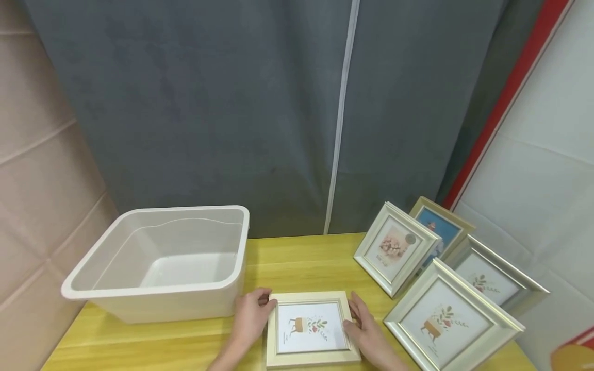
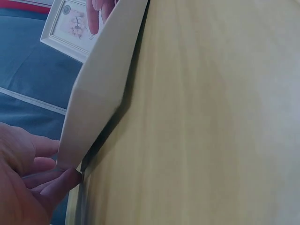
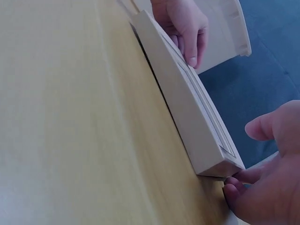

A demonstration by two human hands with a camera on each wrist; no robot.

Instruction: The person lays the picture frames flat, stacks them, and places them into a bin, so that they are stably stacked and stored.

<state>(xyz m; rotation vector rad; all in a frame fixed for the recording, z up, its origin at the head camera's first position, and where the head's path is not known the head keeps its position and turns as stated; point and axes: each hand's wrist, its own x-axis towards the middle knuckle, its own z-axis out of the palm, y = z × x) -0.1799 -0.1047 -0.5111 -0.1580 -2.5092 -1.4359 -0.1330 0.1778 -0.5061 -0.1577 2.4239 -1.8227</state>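
A cream picture frame (image 1: pixel 308 330) with a print of an animal and flowers lies face up, low over the wooden tabletop. My left hand (image 1: pixel 251 314) grips its left side, thumb on the border and fingers curled at the outer edge. On the opposite side my right hand (image 1: pixel 368 332) holds the right edge, fingertips tucked at the bottom corner. In the right wrist view, the right hand's thumb (image 3: pixel 262 127) stands above the frame's face. The left wrist view shows the frame's side wall (image 2: pixel 96 101) and a dark shadow beneath it.
A white plastic tub (image 1: pixel 185 293) stands left of the frame. Several framed pictures lean upright at the right, including a flower print (image 1: pixel 394 247) and a large silver-edged frame (image 1: pixel 452 322). A grey curtain (image 1: pixel 223 113) hangs behind the table.
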